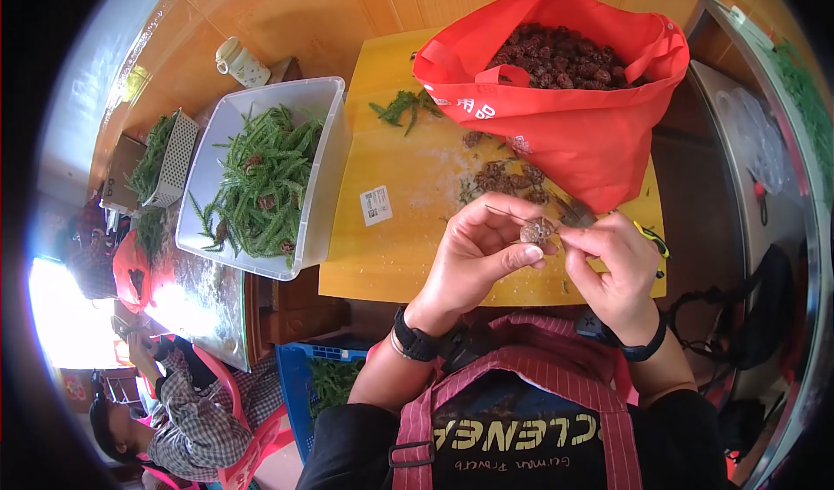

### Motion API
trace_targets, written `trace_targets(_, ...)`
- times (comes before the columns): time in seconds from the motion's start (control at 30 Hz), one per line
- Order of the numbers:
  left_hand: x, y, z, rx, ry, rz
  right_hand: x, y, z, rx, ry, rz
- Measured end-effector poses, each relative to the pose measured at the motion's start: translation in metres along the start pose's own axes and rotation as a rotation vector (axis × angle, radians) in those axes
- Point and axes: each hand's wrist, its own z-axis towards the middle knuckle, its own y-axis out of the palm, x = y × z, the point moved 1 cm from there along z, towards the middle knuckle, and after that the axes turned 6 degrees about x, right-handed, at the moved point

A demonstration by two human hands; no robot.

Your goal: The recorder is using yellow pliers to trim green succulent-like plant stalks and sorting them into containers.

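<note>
Left hand [473, 251]: fingers bent, thumb and fingertips closed on a small brown pine cone [536, 231], held above the near part of the yellow table [408, 260]. Right hand [618, 260]: fingers bent at the cone's right side; its grip cannot be told. Beyond, left, lies a white label [376, 205]. A clear tub [324, 160] holds green sprigs [261, 186]. Farther right stands a red bag [599, 142] containing dark cones [565, 62].

Black T-shirt [512, 451], yellowish lettering [530, 434]; striped red apron [521, 364]; black wristbands [415, 338].
</note>
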Motion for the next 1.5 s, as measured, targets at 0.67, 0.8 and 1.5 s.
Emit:
trace_targets(0.67, -0.01, -0.009, 0.006, -0.091, -0.087, -0.203, 0.004, -0.003, 0.014, -0.022, -0.249, -0.078)
trace_targets(0.8, -0.009, -0.016, 0.009, -0.251, -0.15, -0.322, 0.006, -0.007, 0.024, -0.071, -0.348, -0.074)
trace_targets(1.5, -0.012, -0.007, -0.003, -0.181, -0.322, -0.147, 0.033, 0.022, 0.032, -0.706, 0.813, 1.011)
